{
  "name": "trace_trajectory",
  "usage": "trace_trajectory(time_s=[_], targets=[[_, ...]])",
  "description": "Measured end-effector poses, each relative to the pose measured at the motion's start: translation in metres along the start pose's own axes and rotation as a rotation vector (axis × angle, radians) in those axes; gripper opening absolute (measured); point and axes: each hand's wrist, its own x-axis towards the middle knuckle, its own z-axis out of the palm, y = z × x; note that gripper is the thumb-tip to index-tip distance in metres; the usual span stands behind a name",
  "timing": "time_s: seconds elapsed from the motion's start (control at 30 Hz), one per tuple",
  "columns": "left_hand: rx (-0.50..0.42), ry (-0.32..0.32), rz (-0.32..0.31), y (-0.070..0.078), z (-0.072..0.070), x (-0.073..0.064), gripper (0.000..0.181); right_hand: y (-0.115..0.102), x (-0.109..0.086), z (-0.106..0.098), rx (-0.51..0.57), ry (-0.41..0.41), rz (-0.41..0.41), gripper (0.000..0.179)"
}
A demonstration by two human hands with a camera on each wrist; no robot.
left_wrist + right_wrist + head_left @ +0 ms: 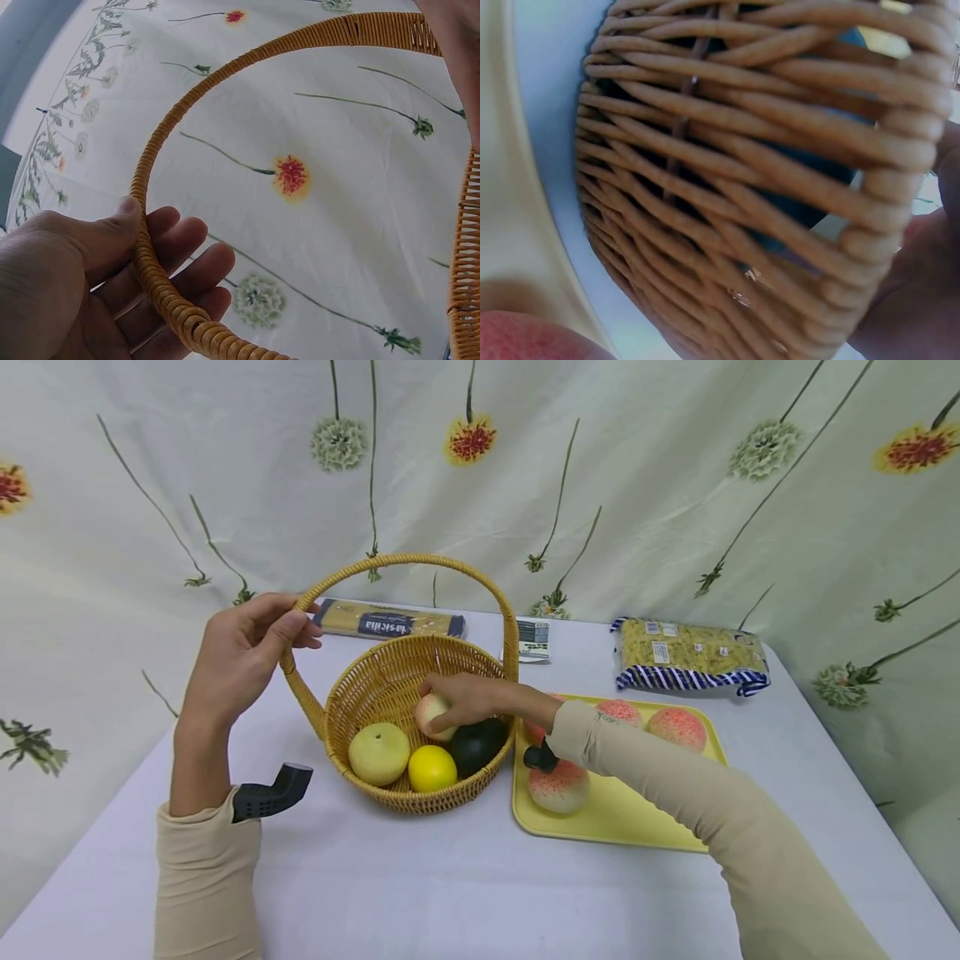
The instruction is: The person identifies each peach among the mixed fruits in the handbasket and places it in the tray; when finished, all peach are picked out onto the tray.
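My left hand (pixel 238 647) grips the wrapped handle (pixel 161 289) of a wicker basket (pixel 427 804) on its left side, thumb and fingers to either side of it. Inside the basket, my right hand (pixel 468 697) holds a pale peach (pixel 432 713) from above. Near that peach lie a round yellow-green fruit (pixel 379 754), a bright yellow lemon-like fruit (pixel 432 768) and a dark green avocado-like fruit (pixel 477 747). In the right wrist view the basket's woven side (pixel 742 157) hides most of the hand.
Right of the basket, a yellow tray (pixel 637 822) bears several pink-speckled peaches (pixel 559 787), partly under the right forearm. Behind stand a pasta packet (pixel 390 620), a small printed packet (pixel 534 641) and a striped bag of pasta (pixel 686 653). A flowered cloth (pixel 652 502) hangs behind the table.
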Motion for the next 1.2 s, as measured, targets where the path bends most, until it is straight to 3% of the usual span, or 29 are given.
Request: trace_trajectory(time_s=[0.2,0.33,0.6,0.73,0.87,1.2], targets=[[0.003,-0.002,0.007,0.001,0.000,0.001,0.025,-0.002,-0.003,-0.005,-0.023,0.029,-0.009,0.070],[0.002,-0.001,0.008,0.000,0.000,0.002,0.024,0.000,-0.009,-0.010,-0.013,0.069,-0.018,0.069],[-0.002,0.000,0.003,-0.001,-0.001,0.000,0.025,0.005,-0.025,-0.013,0.119,0.142,-0.123,0.065],[-0.005,0.001,0.003,-0.001,-0.001,-0.001,0.025,0.007,-0.031,-0.012,0.160,0.167,-0.179,0.074],[-0.011,-0.001,0.013,-0.001,0.000,0.000,0.025,0.011,-0.040,-0.011,0.182,0.180,-0.200,0.080],[-0.004,0.000,0.005,-0.001,0.000,0.000,0.025,0.022,-0.061,-0.003,0.353,0.170,-0.219,0.070]])
